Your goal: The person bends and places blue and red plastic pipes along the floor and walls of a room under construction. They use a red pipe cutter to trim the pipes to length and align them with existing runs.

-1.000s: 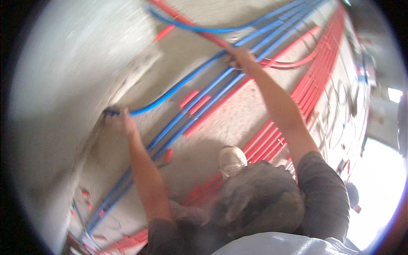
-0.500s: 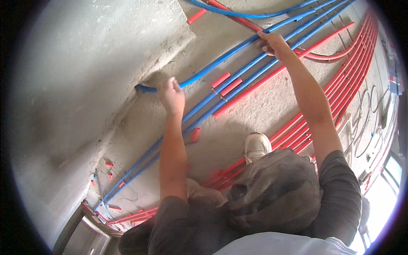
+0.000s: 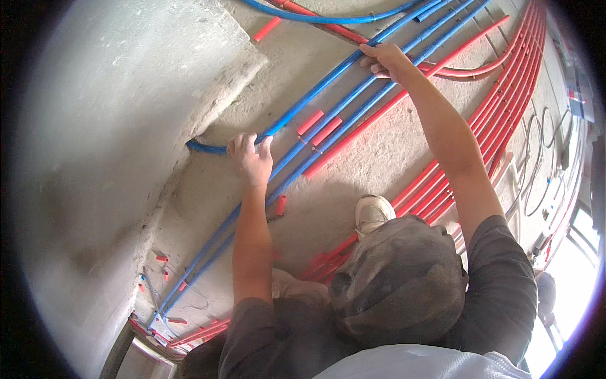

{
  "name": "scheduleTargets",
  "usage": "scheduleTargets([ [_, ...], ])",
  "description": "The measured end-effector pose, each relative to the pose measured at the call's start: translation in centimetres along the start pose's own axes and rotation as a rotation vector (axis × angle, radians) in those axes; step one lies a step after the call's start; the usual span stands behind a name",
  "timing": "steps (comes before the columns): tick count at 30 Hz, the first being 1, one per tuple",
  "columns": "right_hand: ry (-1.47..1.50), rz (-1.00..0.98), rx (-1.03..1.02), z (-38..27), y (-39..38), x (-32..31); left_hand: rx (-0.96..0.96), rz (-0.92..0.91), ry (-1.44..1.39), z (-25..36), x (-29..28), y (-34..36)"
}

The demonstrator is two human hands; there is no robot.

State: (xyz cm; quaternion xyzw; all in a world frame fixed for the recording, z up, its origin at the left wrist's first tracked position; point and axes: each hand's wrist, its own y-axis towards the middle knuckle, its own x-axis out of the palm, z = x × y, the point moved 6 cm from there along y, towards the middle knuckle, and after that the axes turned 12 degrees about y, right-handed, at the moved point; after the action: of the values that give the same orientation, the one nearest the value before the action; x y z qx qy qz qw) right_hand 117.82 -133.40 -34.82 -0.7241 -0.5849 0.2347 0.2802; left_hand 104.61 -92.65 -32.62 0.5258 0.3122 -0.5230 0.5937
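A loose blue pipe runs across the concrete floor, and its curved end lies at the foot of the grey wall. My left hand grips this pipe close to that end, fingers curled over it. My right hand holds the same pipe farther along, arm stretched out. Beside it lie two more blue pipes and a red pipe, all parallel.
A bundle of red pipes sweeps along the right side. Short red sleeve pieces sit on the blue pipes. My bent knee and light shoe are below the hands. Grey cables lie at the far right, and the rough wall stands on the left.
The view has swung so the hands and pipes sit lower and further right in the picture. Both hands stay on the blue pipe, and its end remains at the wall's foot.
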Motion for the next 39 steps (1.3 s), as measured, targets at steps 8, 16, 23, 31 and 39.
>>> scheduleTargets([
  [8,0.005,0.076,-0.019,0.3,1.1,0.7,0.082,0.083,0.031,0.9,-0.1,0.1],
  [16,0.214,0.132,0.026,0.1,0.4,-0.7,0.071,0.057,0.002,1.2,-0.1,0.6],
  [23,0.252,-0.062,-0.039,1.2,1.2,0.1,0.092,0.044,0.084,-0.1,0.7,-0.1],
  [31,0.085,0.028,-0.091,0.5,0.6,-0.4,0.065,0.075,0.055,0.8,0.1,0.3],
  [39,-0.043,0.136,-0.011,0.4,2.1,-1.0,0.047,0.100,0.068,0.7,0.9,0.1],
])
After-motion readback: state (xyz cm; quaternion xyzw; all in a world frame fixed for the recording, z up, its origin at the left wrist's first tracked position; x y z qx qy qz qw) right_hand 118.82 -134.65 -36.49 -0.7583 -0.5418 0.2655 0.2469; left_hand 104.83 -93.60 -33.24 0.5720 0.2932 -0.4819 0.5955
